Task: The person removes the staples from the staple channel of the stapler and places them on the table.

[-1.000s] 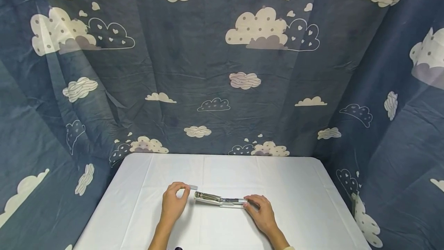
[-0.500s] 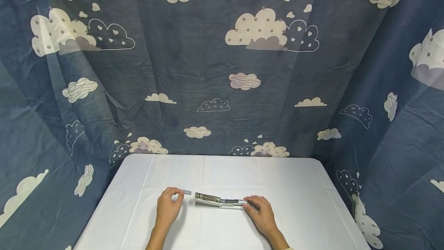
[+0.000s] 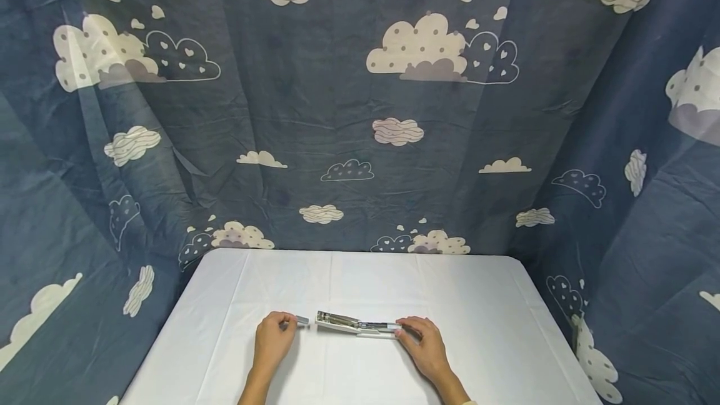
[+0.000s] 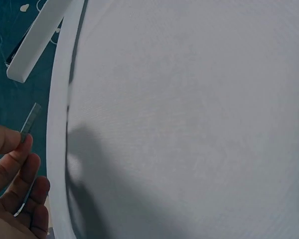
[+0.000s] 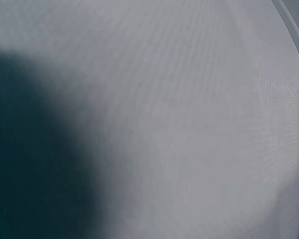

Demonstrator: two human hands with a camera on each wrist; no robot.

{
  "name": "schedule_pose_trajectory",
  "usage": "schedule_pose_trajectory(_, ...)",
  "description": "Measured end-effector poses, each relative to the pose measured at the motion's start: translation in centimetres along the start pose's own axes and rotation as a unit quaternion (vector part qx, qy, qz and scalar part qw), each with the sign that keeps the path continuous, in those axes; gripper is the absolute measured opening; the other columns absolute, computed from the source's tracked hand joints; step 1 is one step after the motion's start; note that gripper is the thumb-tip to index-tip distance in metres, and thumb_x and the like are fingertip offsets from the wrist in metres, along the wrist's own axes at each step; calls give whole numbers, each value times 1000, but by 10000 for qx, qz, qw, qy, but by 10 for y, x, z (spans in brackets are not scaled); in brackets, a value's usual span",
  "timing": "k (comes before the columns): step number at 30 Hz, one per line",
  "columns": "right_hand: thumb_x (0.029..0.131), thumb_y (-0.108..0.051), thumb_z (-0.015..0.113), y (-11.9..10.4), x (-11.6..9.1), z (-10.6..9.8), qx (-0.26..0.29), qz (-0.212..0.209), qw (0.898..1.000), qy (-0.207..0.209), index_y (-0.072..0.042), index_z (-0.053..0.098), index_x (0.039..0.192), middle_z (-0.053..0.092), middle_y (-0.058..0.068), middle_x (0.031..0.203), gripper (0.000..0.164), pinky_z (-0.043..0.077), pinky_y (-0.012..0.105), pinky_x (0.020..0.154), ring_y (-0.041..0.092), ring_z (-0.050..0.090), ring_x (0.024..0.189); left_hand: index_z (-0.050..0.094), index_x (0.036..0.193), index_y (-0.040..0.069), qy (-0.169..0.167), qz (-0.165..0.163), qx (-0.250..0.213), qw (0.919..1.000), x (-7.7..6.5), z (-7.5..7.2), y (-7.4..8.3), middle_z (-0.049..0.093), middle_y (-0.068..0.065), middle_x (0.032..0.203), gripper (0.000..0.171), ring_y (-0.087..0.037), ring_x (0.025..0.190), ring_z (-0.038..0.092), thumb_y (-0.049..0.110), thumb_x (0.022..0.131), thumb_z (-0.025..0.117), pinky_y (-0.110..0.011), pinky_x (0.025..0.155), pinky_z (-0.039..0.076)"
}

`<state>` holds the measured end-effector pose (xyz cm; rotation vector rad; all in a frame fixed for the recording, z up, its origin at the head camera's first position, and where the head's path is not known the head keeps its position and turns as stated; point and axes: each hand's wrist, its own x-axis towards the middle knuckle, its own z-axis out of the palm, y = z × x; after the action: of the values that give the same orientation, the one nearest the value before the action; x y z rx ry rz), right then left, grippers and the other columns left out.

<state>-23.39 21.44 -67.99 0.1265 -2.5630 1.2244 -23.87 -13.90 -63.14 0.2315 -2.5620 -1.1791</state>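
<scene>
An opened white stapler (image 3: 343, 322) with a metal inside lies slanted over the middle of the table. My right hand (image 3: 423, 344) grips its right end between thumb and fingers. Left of the stapler, my left hand (image 3: 272, 344) pinches a small grey staple strip (image 3: 302, 320), which points toward the stapler's left end with a short gap between. In the left wrist view the staple strip (image 4: 31, 120) stands up from thumb and forefinger, and a second thin shiny strip (image 4: 24, 203) lies in the curled lower fingers. The stapler's white end (image 4: 37, 47) shows above. The right wrist view shows no clear hand.
A white cloth covers the table (image 3: 360, 280). Dark blue curtains (image 3: 337, 105) with cloud prints hang behind it and along both sides. A dark blurred shape (image 5: 30, 159) fills the left of the right wrist view.
My left hand has moved left and toward me with the staple strip, down from above the stapler's left end to level with it. The right hand and stapler stay in place.
</scene>
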Motion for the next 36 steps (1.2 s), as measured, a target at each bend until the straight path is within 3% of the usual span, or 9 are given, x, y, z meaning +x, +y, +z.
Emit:
schedule_pose_trajectory(10, 87, -33, 82, 1, -2, 1, -74, 43, 9999, 68, -27, 78, 108, 77, -3, 112, 22, 35, 61, 119, 30, 66, 116, 77, 85, 4, -230, -140, 132, 9996, -1, 3, -6, 75, -16, 98, 11, -38, 98, 70, 13, 90, 73, -54, 90, 55)
schedule_pose_trajectory(23, 86, -31, 83, 1, 2, 1, -3, 18, 10000, 73, -26, 78, 108, 78, -2, 112, 23, 34, 58, 120, 29, 67, 117, 76, 81, 4, -405, 32, 161, 9990, 3, 3, -11, 70, -11, 86, 9, -28, 84, 66, 4, 89, 72, -47, 78, 57)
schedule_pose_trajectory(36, 87, -35, 82, 1, 0, 0, 101, 167, 9998, -79, -28, 77, 109, 77, -6, 111, 24, 33, 58, 121, 27, 66, 118, 72, 74, 6, -429, -218, 381, 9981, 6, 2, -14, 67, -8, 81, 12, -21, 76, 60, 9, 86, 74, -37, 70, 51)
